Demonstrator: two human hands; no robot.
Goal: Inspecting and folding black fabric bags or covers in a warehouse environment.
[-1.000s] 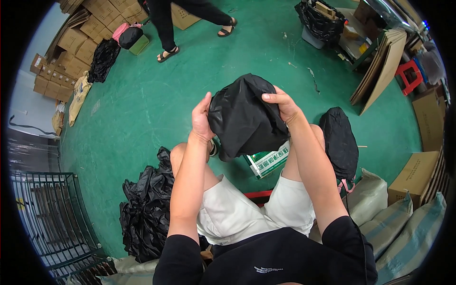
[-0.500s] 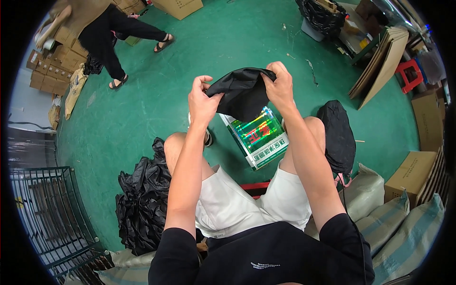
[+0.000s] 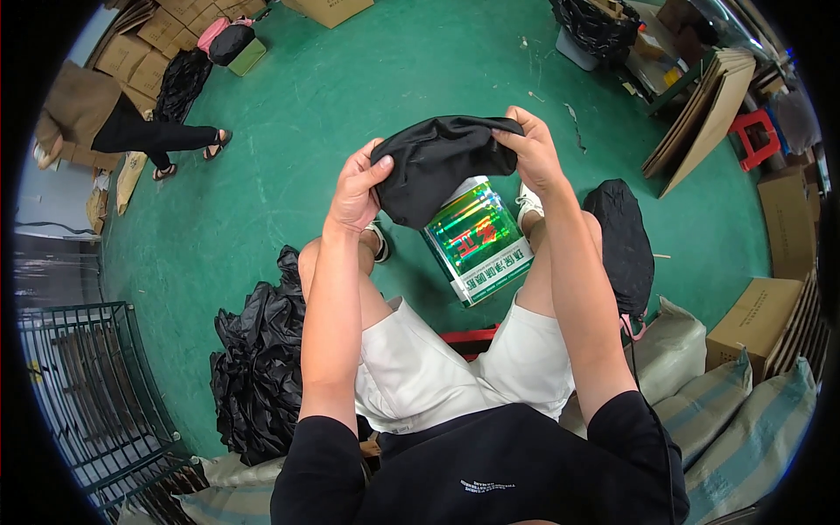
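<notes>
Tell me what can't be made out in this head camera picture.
- Top of the shiny green box: covered by the black bag held by the left hand and right hand.
- Person at upper left: partly cut off by the fisheye rim.

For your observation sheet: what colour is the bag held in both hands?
Black bag, clearest in the head view.

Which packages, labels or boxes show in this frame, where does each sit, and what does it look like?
Shiny box: between the person's knees, half out of the black bag; rectangular, iridescent green with red print, white lower band.
Black bag: pinched at its rim by left hand and right hand.
Cardboard box: right, on the green floor; plain brown.
Stacked cartons: upper left; brown.
Flattened cardboard sheets: upper right, leaning; brown.
</notes>
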